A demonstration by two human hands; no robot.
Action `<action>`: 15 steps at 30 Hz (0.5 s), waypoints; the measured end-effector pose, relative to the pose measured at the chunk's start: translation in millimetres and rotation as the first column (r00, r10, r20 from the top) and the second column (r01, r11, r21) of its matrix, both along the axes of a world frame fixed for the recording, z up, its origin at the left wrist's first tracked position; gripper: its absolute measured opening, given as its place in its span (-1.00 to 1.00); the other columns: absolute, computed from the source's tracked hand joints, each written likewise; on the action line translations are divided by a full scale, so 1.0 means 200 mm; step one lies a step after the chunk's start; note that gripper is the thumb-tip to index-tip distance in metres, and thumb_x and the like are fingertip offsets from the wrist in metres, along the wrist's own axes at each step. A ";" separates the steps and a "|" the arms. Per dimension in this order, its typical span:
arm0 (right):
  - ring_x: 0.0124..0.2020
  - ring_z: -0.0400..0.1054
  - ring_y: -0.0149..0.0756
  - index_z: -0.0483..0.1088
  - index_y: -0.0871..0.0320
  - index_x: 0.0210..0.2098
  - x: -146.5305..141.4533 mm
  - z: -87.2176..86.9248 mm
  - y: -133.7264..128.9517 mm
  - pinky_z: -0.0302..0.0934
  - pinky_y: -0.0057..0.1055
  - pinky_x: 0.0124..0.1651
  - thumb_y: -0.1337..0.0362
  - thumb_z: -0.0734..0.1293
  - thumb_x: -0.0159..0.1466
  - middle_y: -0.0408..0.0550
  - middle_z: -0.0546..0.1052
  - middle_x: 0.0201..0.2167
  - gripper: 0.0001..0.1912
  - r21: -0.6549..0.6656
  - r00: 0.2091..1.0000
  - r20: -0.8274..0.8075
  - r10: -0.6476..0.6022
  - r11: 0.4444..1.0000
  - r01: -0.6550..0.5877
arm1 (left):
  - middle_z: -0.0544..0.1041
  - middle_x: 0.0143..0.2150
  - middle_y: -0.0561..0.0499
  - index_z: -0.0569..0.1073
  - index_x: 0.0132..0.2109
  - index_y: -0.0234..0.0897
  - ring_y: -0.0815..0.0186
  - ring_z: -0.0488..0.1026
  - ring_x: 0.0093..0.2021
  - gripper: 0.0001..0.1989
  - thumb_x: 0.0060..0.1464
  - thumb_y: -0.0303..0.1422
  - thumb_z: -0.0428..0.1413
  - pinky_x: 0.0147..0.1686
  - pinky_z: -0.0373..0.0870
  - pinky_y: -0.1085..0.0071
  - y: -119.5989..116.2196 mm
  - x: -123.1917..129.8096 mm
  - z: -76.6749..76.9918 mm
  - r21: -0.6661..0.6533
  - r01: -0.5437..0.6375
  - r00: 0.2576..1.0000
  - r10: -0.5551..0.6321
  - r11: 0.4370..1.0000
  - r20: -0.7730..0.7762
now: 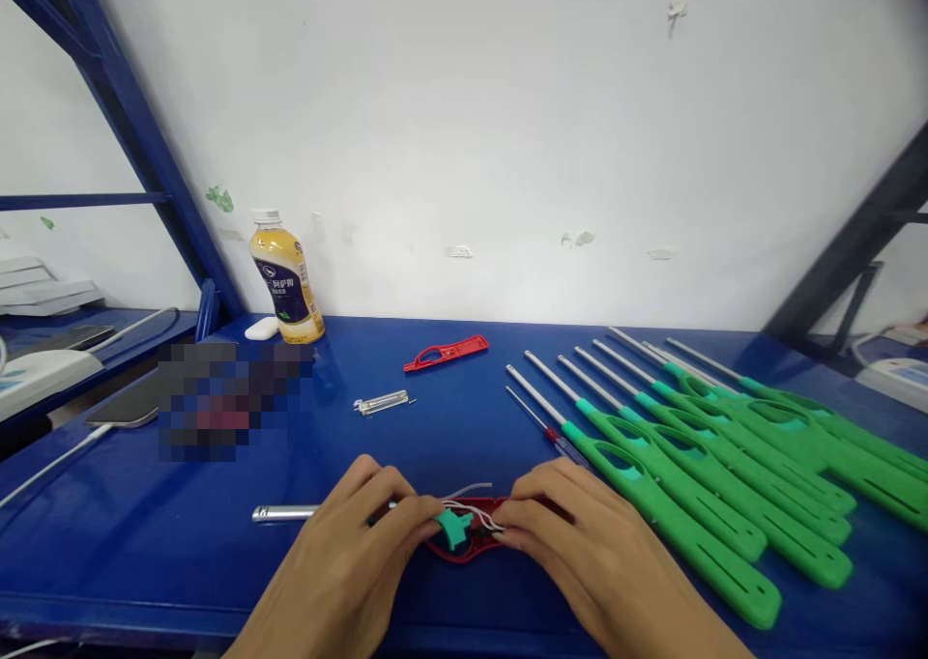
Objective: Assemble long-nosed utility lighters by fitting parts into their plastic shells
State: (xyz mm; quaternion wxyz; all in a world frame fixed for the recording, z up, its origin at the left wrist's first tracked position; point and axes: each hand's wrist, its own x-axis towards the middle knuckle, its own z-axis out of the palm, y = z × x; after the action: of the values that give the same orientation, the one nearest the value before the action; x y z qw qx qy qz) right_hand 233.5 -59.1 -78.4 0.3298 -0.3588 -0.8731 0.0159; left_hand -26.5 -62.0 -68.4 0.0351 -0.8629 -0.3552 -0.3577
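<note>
A red plastic handle shell (464, 551) lies near the table's front edge between my hands, with white wires (475, 510) over it. My left hand (362, 553) pinches a teal trigger piece (454, 530) above the shell's left part. A silver metal tube (284, 513) sticks out to the left from behind that hand. My right hand (580, 543) is closed at the right part of the shell, its fingertips at the white wires. What lies under its fingers is partly hidden.
Several green lighters (696, 543) with metal tubes lie at the right, beside a screwdriver (555, 437). Farther back are another red shell (449, 351), a small clear part (384, 403) and a bottle (288, 277). A phone (130, 403) lies left on the blue table (311, 446).
</note>
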 end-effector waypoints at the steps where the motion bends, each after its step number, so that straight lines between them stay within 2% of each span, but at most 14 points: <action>1: -0.20 0.51 -0.21 0.53 0.03 -0.04 0.00 0.00 0.00 0.39 -0.26 -0.11 0.21 0.15 0.66 -0.11 0.63 -0.14 -0.69 -0.003 1.000 0.002 0.005 1.000 -0.005 | 0.54 -0.26 0.05 0.52 0.04 -0.18 0.27 0.40 -0.30 -0.75 0.51 -0.58 0.00 -0.33 0.45 0.40 0.00 0.01 -0.01 -0.010 0.008 1.000 -0.008 1.000 0.018; 6: -0.22 0.50 -0.21 0.52 0.05 -0.07 0.00 -0.01 0.00 0.36 -0.26 -0.11 0.22 0.15 0.66 -0.09 0.64 -0.17 -0.68 -0.014 1.000 0.008 0.017 1.000 -0.017 | 0.53 -0.27 0.05 0.50 0.03 -0.20 0.26 0.40 -0.32 -0.76 0.51 -0.59 0.00 -0.37 0.43 0.38 0.00 0.03 -0.03 -0.011 0.020 1.000 -0.020 1.000 0.020; 12: -0.19 0.49 -0.18 0.54 0.06 -0.06 0.01 -0.01 0.00 0.36 -0.25 -0.10 0.22 0.16 0.66 -0.08 0.63 -0.17 -0.68 -0.060 0.999 0.024 0.036 0.998 -0.035 | 0.53 -0.27 0.00 0.51 0.04 -0.26 0.24 0.38 -0.33 -0.67 0.45 -0.67 -0.07 -0.35 0.44 0.35 0.01 0.03 -0.03 0.004 0.024 0.995 -0.024 1.000 -0.094; 15: -0.19 0.49 -0.19 0.53 0.04 -0.05 0.01 -0.01 0.00 0.36 -0.25 -0.10 0.23 0.20 0.65 -0.11 0.64 -0.17 -0.74 -0.059 0.999 0.002 0.037 0.998 -0.037 | 0.51 -0.27 0.01 0.51 0.01 -0.24 0.24 0.38 -0.32 -0.68 0.44 -0.68 -0.06 -0.33 0.43 0.35 0.01 0.04 -0.03 0.012 0.013 0.998 -0.013 1.000 -0.060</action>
State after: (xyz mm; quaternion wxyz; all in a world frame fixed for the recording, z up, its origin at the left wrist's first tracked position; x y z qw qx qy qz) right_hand 235.6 -60.0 -81.3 0.3172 -0.3521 -0.8793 0.0472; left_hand -19.1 -60.6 -75.2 0.0490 -0.8753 -0.3461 -0.3341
